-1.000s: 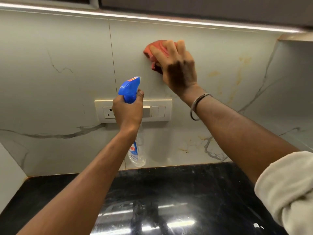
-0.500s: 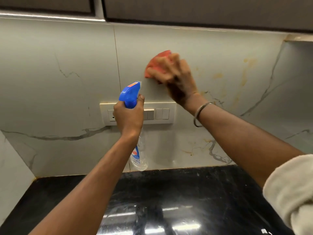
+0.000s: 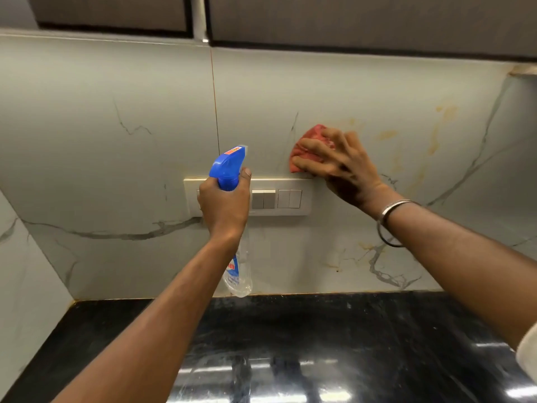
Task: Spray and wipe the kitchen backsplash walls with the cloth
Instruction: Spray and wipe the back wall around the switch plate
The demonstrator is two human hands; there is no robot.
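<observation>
The backsplash (image 3: pixel 116 158) is pale marble-look tile with grey veins and yellowish streaks on its right part. My right hand (image 3: pixel 340 164) presses a red cloth (image 3: pixel 308 141) flat against the wall, just above the right end of the switch plate (image 3: pixel 290 197). My left hand (image 3: pixel 225 205) grips the neck of a clear spray bottle (image 3: pixel 239 274) with a blue trigger head (image 3: pixel 228 167), held upright in front of the switch plate, nozzle toward the wall. The hand hides the plate's left part.
A glossy black stone counter (image 3: pixel 319 344) runs below the wall. Dark upper cabinets (image 3: pixel 348 21) hang above. A side wall (image 3: pixel 26 286) closes the corner at the left, and another wall (image 3: pixel 520 146) turns in at the right.
My right hand has slid the red cloth down the wall, from high up to just above the switch plate. The left hand stays by the switch plate with the bottle.
</observation>
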